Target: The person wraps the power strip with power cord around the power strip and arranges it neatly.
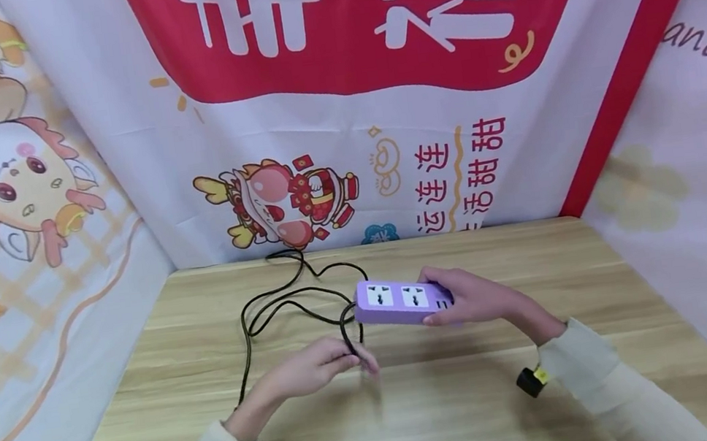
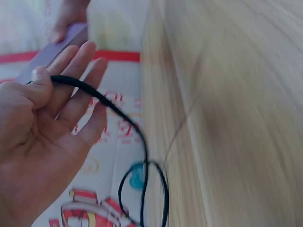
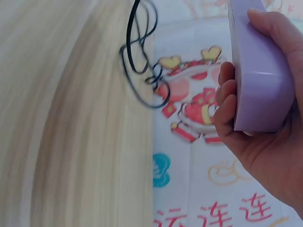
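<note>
Right hand (image 1: 469,296) grips purple power strip (image 1: 398,312) by USB end, probably to leave wired end clear; left hand (image 1: 315,367) pinches black cord (image 2: 118,112), other fingers (image 2: 97,71) spread; slack reaches back edge of counter (image 1: 418,426)

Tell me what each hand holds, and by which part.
The left hand pinches the black cord close to the purple power strip; the right hand grips the strip by its end opposite the cord.

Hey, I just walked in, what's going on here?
A person is handling a purple power strip. Their right hand grips one end above the wood-grain tabletop, while their left hand pinches the black cable. More of the cable lies in loose loops, left of the strip.
</note>
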